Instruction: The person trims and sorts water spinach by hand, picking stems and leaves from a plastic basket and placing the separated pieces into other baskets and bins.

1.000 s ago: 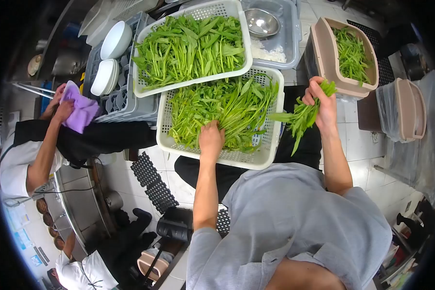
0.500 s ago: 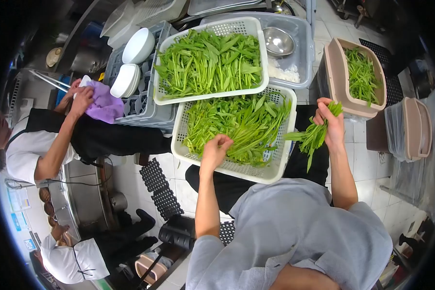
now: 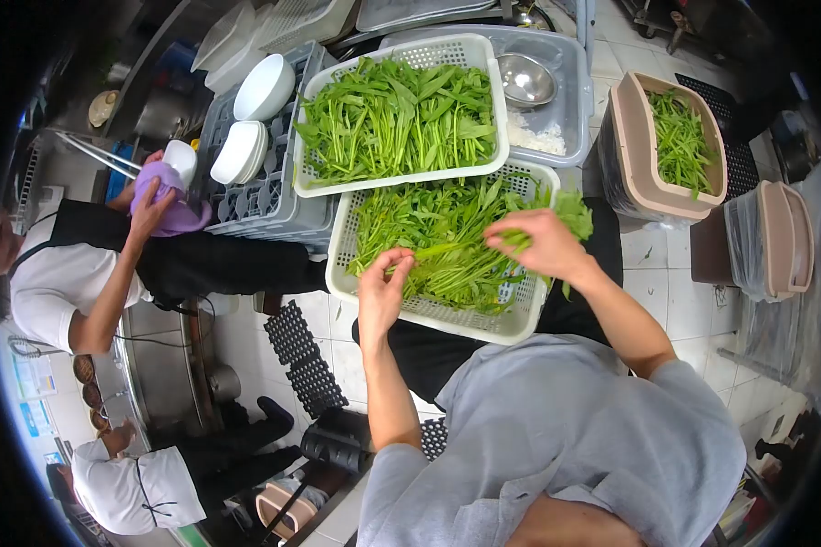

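Note:
A lower white basket (image 3: 345,264) of leafy green stalks (image 3: 456,223) rests across my lap. Over its front left part, my left hand (image 3: 388,283) pinches a thin green stem. My right hand (image 3: 543,244), over the basket's right side, is closed on a bunch of greens (image 3: 572,216) whose leaves stick out past the knuckles. Behind, an upper white basket (image 3: 497,118) overlaps the lower one's rear edge and holds green stalks (image 3: 397,123) laid side by side.
Beige bin (image 3: 625,159) with greens stands at right, near another bin (image 3: 789,242). A grey tub (image 3: 575,109) holds a metal bowl (image 3: 525,79). White bowls (image 3: 265,87) sit on a grey rack (image 3: 287,196). One person (image 3: 73,283) wipes a bowl at left; another (image 3: 137,483) is lower left.
My right hand has swung left from beside the bin to over the lower basket, carrying its bunch. My left hand has shifted slightly left. The co-worker's cloth and bowl have moved.

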The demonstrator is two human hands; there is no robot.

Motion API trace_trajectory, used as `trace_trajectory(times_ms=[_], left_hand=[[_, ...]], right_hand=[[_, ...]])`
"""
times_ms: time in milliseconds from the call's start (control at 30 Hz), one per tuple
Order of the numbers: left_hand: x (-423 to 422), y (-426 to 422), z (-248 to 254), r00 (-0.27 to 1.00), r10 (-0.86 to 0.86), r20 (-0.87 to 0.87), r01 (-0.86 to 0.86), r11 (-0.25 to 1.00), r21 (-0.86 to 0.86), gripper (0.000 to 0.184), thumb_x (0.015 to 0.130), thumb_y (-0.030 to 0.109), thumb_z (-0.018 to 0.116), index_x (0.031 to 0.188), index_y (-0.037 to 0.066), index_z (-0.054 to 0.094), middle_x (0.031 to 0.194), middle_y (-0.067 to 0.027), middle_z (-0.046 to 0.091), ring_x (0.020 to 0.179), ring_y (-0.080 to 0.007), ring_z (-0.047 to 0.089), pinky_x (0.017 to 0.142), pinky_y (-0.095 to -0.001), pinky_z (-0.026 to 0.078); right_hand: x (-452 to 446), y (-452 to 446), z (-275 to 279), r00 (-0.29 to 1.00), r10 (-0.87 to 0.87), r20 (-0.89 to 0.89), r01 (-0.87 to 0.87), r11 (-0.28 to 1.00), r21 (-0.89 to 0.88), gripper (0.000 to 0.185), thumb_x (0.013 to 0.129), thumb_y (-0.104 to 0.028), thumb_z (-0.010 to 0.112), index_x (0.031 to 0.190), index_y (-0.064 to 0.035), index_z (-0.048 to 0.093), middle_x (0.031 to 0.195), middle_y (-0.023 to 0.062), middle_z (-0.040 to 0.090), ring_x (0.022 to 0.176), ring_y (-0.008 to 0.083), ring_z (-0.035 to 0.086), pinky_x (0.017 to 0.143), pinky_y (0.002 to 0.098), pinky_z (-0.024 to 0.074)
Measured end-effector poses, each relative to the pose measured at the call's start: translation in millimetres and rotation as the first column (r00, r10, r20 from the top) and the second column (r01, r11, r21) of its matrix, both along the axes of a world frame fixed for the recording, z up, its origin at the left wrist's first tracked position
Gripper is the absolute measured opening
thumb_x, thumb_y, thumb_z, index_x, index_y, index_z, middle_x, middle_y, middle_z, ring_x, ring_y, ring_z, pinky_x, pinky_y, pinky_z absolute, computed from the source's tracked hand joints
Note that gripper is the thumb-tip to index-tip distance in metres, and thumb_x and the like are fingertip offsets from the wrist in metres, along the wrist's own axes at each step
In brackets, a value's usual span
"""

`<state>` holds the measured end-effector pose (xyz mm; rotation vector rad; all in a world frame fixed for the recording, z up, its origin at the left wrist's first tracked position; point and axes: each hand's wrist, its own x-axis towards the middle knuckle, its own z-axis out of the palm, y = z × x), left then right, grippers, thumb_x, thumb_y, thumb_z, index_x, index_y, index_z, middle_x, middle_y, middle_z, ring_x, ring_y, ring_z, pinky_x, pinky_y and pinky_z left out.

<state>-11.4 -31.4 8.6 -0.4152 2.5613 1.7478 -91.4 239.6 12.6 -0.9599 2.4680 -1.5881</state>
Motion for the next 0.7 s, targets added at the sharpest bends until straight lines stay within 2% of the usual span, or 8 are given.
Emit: trace_trajectory(times_ms=[100, 267, 333, 367, 433, 467, 633, 700], left_hand=[[1.4, 6.7, -3.5, 0.993, -0.036, -0.111, 0.041, 0.998, 0.038, 0.015, 0.096, 0.010, 0.059, 0.107, 0.000, 0.063, 0.093, -0.0064, 0.070, 0.084, -0.0106, 0.062, 0.074, -0.0237, 0.046], [5.9, 16.4, 2.4, 0.996, 0.079, -0.029, -0.073, 0.983, 0.171, 0.014, 0.098, 0.011, 0.057, 0.108, 0.004, 0.064, 0.094, -0.0086, 0.069, 0.090, -0.0125, 0.062, 0.081, -0.0255, 0.045], [6.8, 15.7, 0.4, 0.992, -0.012, -0.128, -0.004, 0.992, -0.124, 0.013, 0.096, 0.011, 0.060, 0.106, 0.004, 0.066, 0.096, -0.0044, 0.069, 0.092, -0.0149, 0.064, 0.077, -0.0269, 0.047], [7.7, 15.9, -1.0, 0.992, -0.010, -0.126, -0.006, 0.993, -0.120, 0.013, 0.096, 0.011, 0.060, 0.106, 0.004, 0.066, 0.096, -0.0044, 0.069, 0.092, -0.0149, 0.064, 0.077, -0.0269, 0.047], [6.1, 25.6, 12.3, 0.878, -0.312, -0.363, -0.039, 0.709, -0.704, 0.014, 0.090, 0.010, 0.065, 0.103, 0.005, 0.068, 0.101, -0.0073, 0.069, 0.093, -0.0245, 0.065, 0.081, -0.0359, 0.047], [4.9, 30.8, 18.3, 0.864, -0.338, -0.373, -0.029, 0.706, -0.707, 0.016, 0.084, 0.008, 0.068, 0.099, 0.004, 0.069, 0.100, -0.0117, 0.068, 0.091, -0.0324, 0.062, 0.085, -0.0429, 0.046], [0.6, 39.0, 11.2, 0.869, -0.410, -0.277, 0.142, 0.743, -0.655, 0.017, 0.081, 0.006, 0.070, 0.097, 0.003, 0.067, 0.096, -0.0131, 0.067, 0.088, -0.0339, 0.062, 0.082, -0.0420, 0.046], [1.7, 44.6, 7.4, 0.868, -0.432, -0.245, 0.194, 0.750, -0.633, 0.018, 0.080, 0.006, 0.071, 0.097, 0.003, 0.067, 0.095, -0.0138, 0.066, 0.088, -0.0349, 0.062, 0.081, -0.0418, 0.047]], right_hand=[[0.9, -29.6, -1.1, 0.994, 0.093, -0.058, -0.082, 0.980, 0.181, 0.024, 0.076, -0.013, 0.074, 0.099, -0.0065, 0.073, 0.089, 0.0133, 0.071, 0.082, 0.0321, 0.068, 0.074, 0.0398, 0.0536], [-1.0, -50.3, -23.6, 0.991, 0.130, 0.024, -0.131, 0.936, 0.326, 0.030, 0.069, -0.009, 0.072, 0.098, -0.0057, 0.072, 0.090, 0.0136, 0.070, 0.084, 0.0345, 0.066, 0.074, 0.0426, 0.0528], [-0.7, -50.2, -20.1, 0.991, 0.130, 0.029, -0.133, 0.941, 0.313, 0.030, 0.068, -0.008, 0.071, 0.097, -0.0056, 0.072, 0.090, 0.0134, 0.071, 0.085, 0.0347, 0.066, 0.074, 0.0432, 0.0527], [-0.8, -47.6, -18.0, 0.989, 0.144, 0.035, -0.147, 0.933, 0.329, 0.032, 0.069, -0.010, 0.072, 0.100, -0.0061, 0.072, 0.091, 0.0152, 0.070, 0.086, 0.0354, 0.067, 0.074, 0.0446, 0.0528], [0.8, -44.0, -14.3, 0.987, 0.154, 0.046, -0.160, 0.923, 0.351, 0.034, 0.070, -0.013, 0.072, 0.103, -0.0067, 0.072, 0.092, 0.0170, 0.070, 0.088, 0.0362, 0.067, 0.075, 0.0461, 0.0529], [1.1, -43.4, -13.5, 0.988, 0.154, 0.026, -0.153, 0.921, 0.358, 0.032, 0.069, -0.011, 0.071, 0.101, -0.0067, 0.071, 0.092, 0.0143, 0.070, 0.087, 0.0350, 0.066, 0.074, 0.0450, 0.0526], [5.8, -43.4, -2.5, 0.985, 0.168, -0.035, -0.140, 0.903, 0.407, 0.032, 0.068, -0.011, 0.071, 0.100, -0.0084, 0.071, 0.095, 0.0089, 0.069, 0.087, 0.0326, 0.066, 0.071, 0.0436, 0.0521], [8.6, -42.6, 1.6, 0.973, 0.231, -0.006, -0.205, 0.876, 0.437, 0.033, 0.071, -0.020, 0.076, 0.101, -0.0092, 0.070, 0.094, 0.0085, 0.068, 0.088, 0.0320, 0.066, 0.072, 0.0458, 0.0528]])
